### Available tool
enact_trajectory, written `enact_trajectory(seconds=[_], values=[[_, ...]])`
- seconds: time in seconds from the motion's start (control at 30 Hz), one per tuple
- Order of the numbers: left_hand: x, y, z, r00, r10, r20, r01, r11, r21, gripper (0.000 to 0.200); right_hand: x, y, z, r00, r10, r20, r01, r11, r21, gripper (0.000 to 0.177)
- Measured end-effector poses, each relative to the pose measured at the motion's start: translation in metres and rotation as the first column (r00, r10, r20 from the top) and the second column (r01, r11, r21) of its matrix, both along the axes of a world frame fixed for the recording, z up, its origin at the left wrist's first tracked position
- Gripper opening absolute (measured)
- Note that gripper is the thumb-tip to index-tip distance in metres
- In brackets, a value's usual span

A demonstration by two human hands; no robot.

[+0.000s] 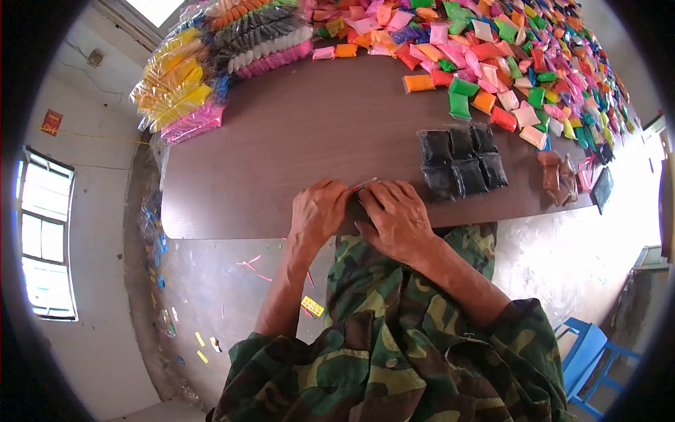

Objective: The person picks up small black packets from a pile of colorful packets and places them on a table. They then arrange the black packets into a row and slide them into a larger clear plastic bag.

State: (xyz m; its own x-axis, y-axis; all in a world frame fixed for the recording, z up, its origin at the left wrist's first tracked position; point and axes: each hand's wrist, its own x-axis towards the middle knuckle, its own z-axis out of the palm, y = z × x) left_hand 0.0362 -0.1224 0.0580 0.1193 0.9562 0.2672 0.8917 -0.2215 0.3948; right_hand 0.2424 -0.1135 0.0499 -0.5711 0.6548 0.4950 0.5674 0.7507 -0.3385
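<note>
Head view shows both bare hands meeting at the near edge of a brown table [302,133], their fingertips close together over a small item [363,185] with a reddish edge. The left hand [320,204] has its fingers curled inward, knuckles up, tips against the near side of that item. The right hand [397,214] has its fingers bent and its thumb set apart from the forefinger, leaving a narrow gap. The item is mostly covered by the fingers, so how firmly either hand has hold of it I cannot tell.

Just beyond the right fingers and to their right, six black packets [463,169] lie flat in two rows of three. Farther right of the fingers, near the table's end, sits a cluster of brown packets [559,179]. Well beyond the fingers, toward the far right, spreads a large heap of packets [520,63] in orange, pink, green and red. Beyond the left fingers, at the far left, clear-wrapped bundles [176,77] are stacked, yellow ones above pink. Below the fingers are camouflage sleeves and clothing [394,337], and left of these, a yellow piece [312,306] on the floor [267,309].
</note>
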Motion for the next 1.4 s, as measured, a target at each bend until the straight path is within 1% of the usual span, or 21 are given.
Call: enact_trajectory(seconds=[0.1, 0.2, 0.3, 0.4, 0.5, 0.57, 0.7, 0.8, 0.9, 1.0, 1.1, 1.2, 1.3, 1.37, 1.4], values=[[-0.002, 0.006, -0.002, 0.997, -0.011, -0.071, 0.012, 1.000, 0.006, 0.009, 0.000, 0.000, 0.001, 1.000, -0.002, -0.016, 0.002, 1.000, -0.010, 0.045], [-0.002, 0.014, 0.000, 1.000, 0.017, -0.022, -0.016, 0.999, 0.040, 0.008, 0.001, -0.001, -0.003, 0.999, 0.005, -0.039, -0.007, 1.000, -0.027, 0.044], [0.000, 0.013, 0.002, 0.996, -0.008, 0.093, 0.010, 1.000, -0.013, 0.008, 0.003, -0.002, -0.007, 0.999, 0.002, -0.050, -0.005, 0.998, -0.057, 0.046], [0.000, 0.010, -0.002, 0.998, -0.060, 0.034, 0.060, 0.998, 0.010, 0.010, 0.002, -0.003, -0.007, 0.999, -0.002, -0.049, -0.002, 0.996, -0.089, 0.049], [0.001, 0.014, 0.006, 0.997, -0.083, 0.009, 0.083, 0.995, -0.059, 0.010, 0.001, -0.003, -0.006, 0.998, -0.006, -0.063, 0.001, 0.997, -0.074, 0.051], [0.003, 0.024, -0.003, 0.995, -0.102, -0.008, 0.102, 0.994, -0.042, 0.010, 0.000, -0.003, -0.004, 0.997, -0.014, -0.071, 0.010, 0.998, -0.055, 0.052], [0.011, 0.035, 0.003, 0.991, -0.118, -0.060, 0.117, 0.993, -0.016, 0.011, 0.001, -0.002, -0.005, 0.998, 0.000, -0.055, -0.004, 0.997, -0.073, 0.053], [0.011, 0.032, 0.011, 0.992, -0.075, 0.105, 0.080, 0.996, -0.045, 0.012, 0.004, -0.003, -0.008, 0.998, -0.004, -0.057, 0.000, 0.998, -0.068, 0.053], [0.007, 0.029, 0.005, 0.983, -0.181, 0.032, 0.181, 0.983, -0.013, 0.013, 0.005, -0.006, -0.005, 0.999, -0.016, -0.051, 0.011, 0.996, -0.091, 0.054], [0.007, 0.031, 0.002, 0.984, -0.180, -0.011, 0.180, 0.983, -0.034, 0.012, 0.006, -0.007, -0.003, 0.999, -0.023, -0.038, 0.020, 0.996, -0.086, 0.055], [0.011, 0.041, -0.002, 0.972, -0.228, -0.055, 0.230, 0.973, 0.018, 0.013, 0.007, -0.007, -0.005, 0.999, -0.024, -0.026, 0.022, 0.996, -0.088, 0.055], [0.015, 0.045, 0.001, 0.972, -0.225, -0.066, 0.223, 0.974, -0.028, 0.014, 0.007, -0.006, -0.005, 1.000, -0.020, -0.024, 0.018, 0.996, -0.083, 0.055], [0.012, 0.050, -0.009, 0.970, -0.204, -0.133, 0.220, 0.967, 0.127, 0.016, 0.008, -0.007, -0.006, 1.000, -0.021, -0.011, 0.020, 0.995, -0.096, 0.056], [0.011, 0.049, 0.003, 0.988, -0.140, -0.064, 0.142, 0.989, 0.041, 0.015, 0.009, -0.008, -0.007, 1.000, -0.028, -0.004, 0.028, 0.994, -0.102, 0.060], [0.012, 0.048, 0.009, 0.994, -0.105, -0.031, 0.105, 0.994, -0.006, 0.015, 0.010, -0.007, -0.008, 1.000, -0.025, -0.007, 0.024, 0.995, -0.098, 0.058]])
